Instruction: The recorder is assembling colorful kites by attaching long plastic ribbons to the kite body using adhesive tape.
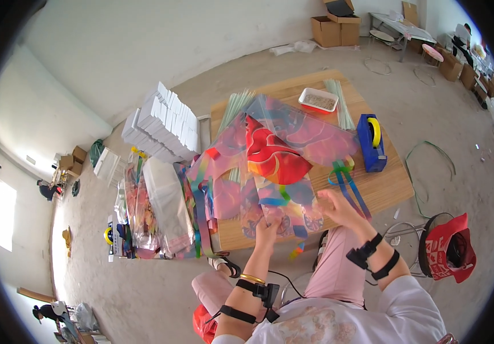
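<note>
A thin, see-through plastic kite (278,155), printed in red, pink and blue, lies spread over the wooden table in front of me. Rainbow-coloured ribbons trail from it. The fingers of my left hand (267,232) are closed on its near edge. My right hand (340,208) is just right of the kite's lower part, palm turned inward and fingers apart, with nothing visible in it. Beside the kite's right wing is a knot of green and blue ribbon (344,175), close beyond my right hand.
A blue tape dispenser (367,146) with yellow tape stands at the table's right. Behind are a white-and-red tray (317,102) of small bits and bundles of pale thin rods (338,103). Leftward are stacked white paper (164,126) and plastic sheets (167,198). A stool with a red bag (450,246) stands right.
</note>
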A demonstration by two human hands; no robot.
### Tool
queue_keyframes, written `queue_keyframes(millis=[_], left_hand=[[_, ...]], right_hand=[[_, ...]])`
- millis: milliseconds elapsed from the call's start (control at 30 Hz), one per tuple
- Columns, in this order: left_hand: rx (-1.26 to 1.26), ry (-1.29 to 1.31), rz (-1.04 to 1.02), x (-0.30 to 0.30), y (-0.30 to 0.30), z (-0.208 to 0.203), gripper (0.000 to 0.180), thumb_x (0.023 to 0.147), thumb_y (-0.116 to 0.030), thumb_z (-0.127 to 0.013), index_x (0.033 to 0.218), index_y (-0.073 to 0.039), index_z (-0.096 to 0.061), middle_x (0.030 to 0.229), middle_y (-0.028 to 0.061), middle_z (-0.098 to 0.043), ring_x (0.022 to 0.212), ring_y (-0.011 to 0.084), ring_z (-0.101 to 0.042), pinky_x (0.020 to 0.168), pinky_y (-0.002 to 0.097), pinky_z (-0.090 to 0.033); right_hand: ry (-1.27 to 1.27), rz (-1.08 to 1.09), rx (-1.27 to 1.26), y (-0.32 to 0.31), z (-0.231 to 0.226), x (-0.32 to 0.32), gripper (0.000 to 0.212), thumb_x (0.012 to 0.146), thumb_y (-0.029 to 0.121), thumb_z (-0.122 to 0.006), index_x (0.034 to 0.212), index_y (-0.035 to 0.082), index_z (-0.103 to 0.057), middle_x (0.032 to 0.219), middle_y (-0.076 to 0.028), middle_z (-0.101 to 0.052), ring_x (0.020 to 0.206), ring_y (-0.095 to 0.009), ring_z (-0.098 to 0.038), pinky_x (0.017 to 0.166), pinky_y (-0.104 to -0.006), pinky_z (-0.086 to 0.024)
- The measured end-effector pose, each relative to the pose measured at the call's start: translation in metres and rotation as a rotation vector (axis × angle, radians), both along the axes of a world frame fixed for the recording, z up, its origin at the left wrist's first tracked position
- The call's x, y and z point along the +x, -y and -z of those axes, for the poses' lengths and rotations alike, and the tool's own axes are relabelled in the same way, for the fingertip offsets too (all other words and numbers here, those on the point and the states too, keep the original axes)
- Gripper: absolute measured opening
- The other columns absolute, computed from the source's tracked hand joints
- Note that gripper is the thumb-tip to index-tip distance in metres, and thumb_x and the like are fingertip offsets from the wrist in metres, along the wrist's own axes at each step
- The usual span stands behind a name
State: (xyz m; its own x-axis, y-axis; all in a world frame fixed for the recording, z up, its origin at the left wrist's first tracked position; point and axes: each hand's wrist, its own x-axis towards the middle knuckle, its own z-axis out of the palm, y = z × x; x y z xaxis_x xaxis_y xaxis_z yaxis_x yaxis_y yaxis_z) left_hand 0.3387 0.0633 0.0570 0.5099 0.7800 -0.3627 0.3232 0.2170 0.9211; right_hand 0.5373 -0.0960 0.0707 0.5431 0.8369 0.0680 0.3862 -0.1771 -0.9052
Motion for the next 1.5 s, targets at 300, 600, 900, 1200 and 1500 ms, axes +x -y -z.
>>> queue_keyframes(millis=[300, 600, 900, 1200, 1500], left_hand=[[-0.512, 0.44, -0.051, 0.01, 0.004, -0.037, 0.028, 0.092, -0.013, -0.064, 0.119, -0.013, -0.06, 0.11, 0.0001, -0.068, 0.098, 0.0137, -0.065, 0.077, 0.033, -0.054], [-0.394, 0.228, 0.259, -0.009, 0.058, -0.053, 0.034, 0.096, -0.025, -0.063, 0.125, -0.009, -0.056, 0.119, 0.0047, -0.064, 0.107, 0.018, -0.063, 0.094, 0.0349, -0.05], [-0.749, 0.432, 0.184, -0.032, -0.008, -0.009, 0.079, 0.09, -0.072, -0.043, 0.132, -0.005, -0.05, 0.128, 0.015, -0.06, 0.115, 0.0263, -0.059, 0.1, 0.042, -0.046], [-0.602, -0.033, 0.164, -0.023, -0.027, 0.061, 0.084, 0.079, -0.087, -0.038, 0.091, -0.007, -0.062, 0.065, 0.0053, -0.065, 0.052, 0.0165, -0.061, 0.055, 0.0279, -0.052], [-0.892, 0.579, -0.242, -0.015, -0.03, 0.045, 0.024, 0.096, -0.032, -0.058, 0.101, -0.009, -0.062, 0.086, 0.0058, -0.069, 0.079, 0.0214, -0.068, 0.072, 0.0391, -0.058]], right_hand=[[-1.187, 0.21, 0.216, 0.029, 0.026, -0.06, 0.046, 0.094, 0.033, -0.065, 0.124, 0.0, -0.054, 0.121, -0.01, -0.06, 0.115, -0.017, -0.055, 0.098, -0.0327, -0.044], [-0.789, 0.09, 0.323, 0.039, -0.05, -0.053, 0.027, 0.091, 0.016, -0.068, 0.115, 0.004, -0.063, 0.107, -0.004, -0.066, 0.1, -0.012, -0.063, 0.088, -0.0302, -0.05], [-0.799, 0.262, 0.608, 0.091, -0.167, -0.031, 0.034, 0.081, 0.017, -0.075, 0.111, 0.004, -0.063, 0.097, -0.004, -0.068, 0.086, -0.013, -0.066, 0.077, -0.0293, -0.055], [-0.582, 0.105, 0.726, 0.15, -0.222, -0.002, 0.055, 0.086, 0.03, -0.067, 0.127, -0.003, -0.049, 0.117, -0.016, -0.062, 0.104, -0.025, -0.063, 0.088, -0.0391, -0.053], [-0.524, 0.402, 0.853, 0.133, -0.289, -0.022, 0.042, 0.094, 0.034, -0.051, 0.122, 0.003, -0.057, 0.107, -0.009, -0.065, 0.097, -0.019, -0.064, 0.088, -0.034, -0.051]])
